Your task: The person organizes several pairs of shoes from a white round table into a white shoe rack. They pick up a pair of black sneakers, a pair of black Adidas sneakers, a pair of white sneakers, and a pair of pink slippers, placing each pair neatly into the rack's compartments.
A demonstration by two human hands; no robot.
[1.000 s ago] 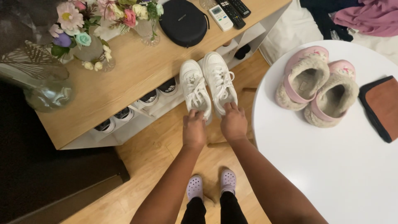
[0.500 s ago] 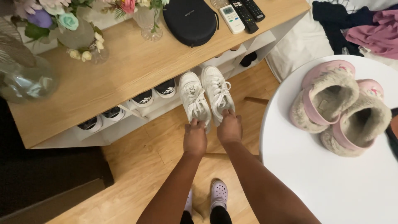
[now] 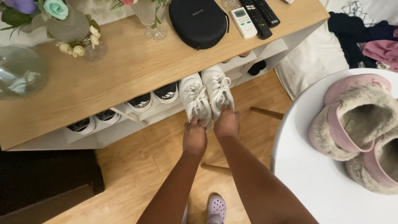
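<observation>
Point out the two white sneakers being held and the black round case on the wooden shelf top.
Left white sneaker (image 3: 195, 98), head view: on its laces.
Right white sneaker (image 3: 218, 88), head view: on its laces.
Black round case (image 3: 198, 17), head view: middle of its lid.

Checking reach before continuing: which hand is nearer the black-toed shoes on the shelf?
Left. The left hand sits just right of the black-toed shoes; the right hand is farther right.

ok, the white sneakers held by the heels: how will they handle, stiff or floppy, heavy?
The white sneakers probably hold their shape: each stays level though gripped only at the heel, by the left hand and right hand. Likely light, since one hand carries each. The loose laces look floppy and could snag on the shelf edge.
</observation>
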